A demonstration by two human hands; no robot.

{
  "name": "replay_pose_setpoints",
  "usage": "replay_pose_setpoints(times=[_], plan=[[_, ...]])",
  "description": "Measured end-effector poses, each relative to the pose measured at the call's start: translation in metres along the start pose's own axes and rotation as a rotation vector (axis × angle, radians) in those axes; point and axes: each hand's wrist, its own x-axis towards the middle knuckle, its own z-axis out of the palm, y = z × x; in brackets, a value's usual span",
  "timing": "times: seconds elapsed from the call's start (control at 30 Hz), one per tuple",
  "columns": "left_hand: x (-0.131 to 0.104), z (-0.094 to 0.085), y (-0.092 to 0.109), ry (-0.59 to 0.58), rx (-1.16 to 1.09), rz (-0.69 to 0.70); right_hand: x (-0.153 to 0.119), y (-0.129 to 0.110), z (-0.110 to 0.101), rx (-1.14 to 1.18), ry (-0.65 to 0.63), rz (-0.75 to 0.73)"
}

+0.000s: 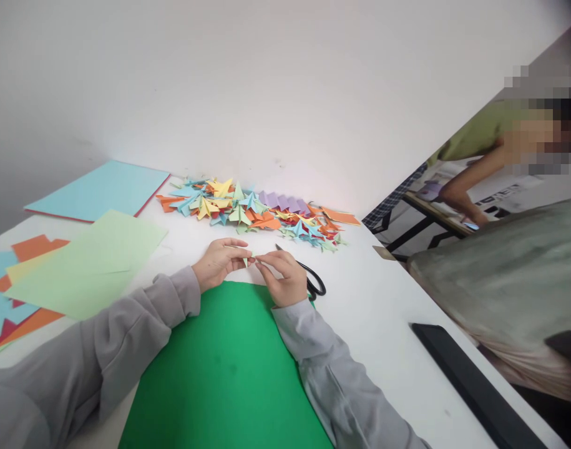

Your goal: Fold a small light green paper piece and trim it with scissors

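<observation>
Between my two hands is a small piece of light green folded paper, mostly covered by fingers. My left hand pinches it from the left side. From the right, my right hand grips its other end between thumb and fingers. Below them lies a green sheet on the white table. Black-handled scissors rest partly behind my right hand. Just beyond my hands, a heap of small folded paper planes in several colours spreads along the wall.
Blue sheets are stacked at the back left. A pale green sheet overlaps coloured scraps at the left. A long black object lies near the right table edge. Beyond that edge, a person leans over another table.
</observation>
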Motion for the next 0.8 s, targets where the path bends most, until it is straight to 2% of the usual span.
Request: replay_pose_setpoints(times=[0.2, 0.33, 0.47, 0.57, 0.63, 0.8], plan=[[0.000, -0.001, 0.002, -0.104, 0.007, -0.026, 0.002, -0.001, -0.002, 0.061, 0.007, 0.092], [-0.002, -0.001, 0.003, -0.169, 0.027, -0.034, 0.005, -0.002, -0.005, 0.131, 0.062, 0.217], [-0.003, -0.001, 0.006, -0.184, 0.025, -0.065, 0.007, 0.003, -0.006, 0.217, 0.070, 0.337], [-0.006, 0.000, 0.008, -0.240, -0.010, -0.075, 0.006, 0.009, -0.004, 0.287, 0.083, 0.420], [-0.007, 0.000, 0.007, -0.266, 0.024, -0.026, 0.005, 0.012, -0.004, 0.317, 0.093, 0.458], [-0.005, -0.001, 0.000, -0.134, 0.241, 0.173, 0.007, 0.009, -0.005, 0.306, 0.056, 0.445]])
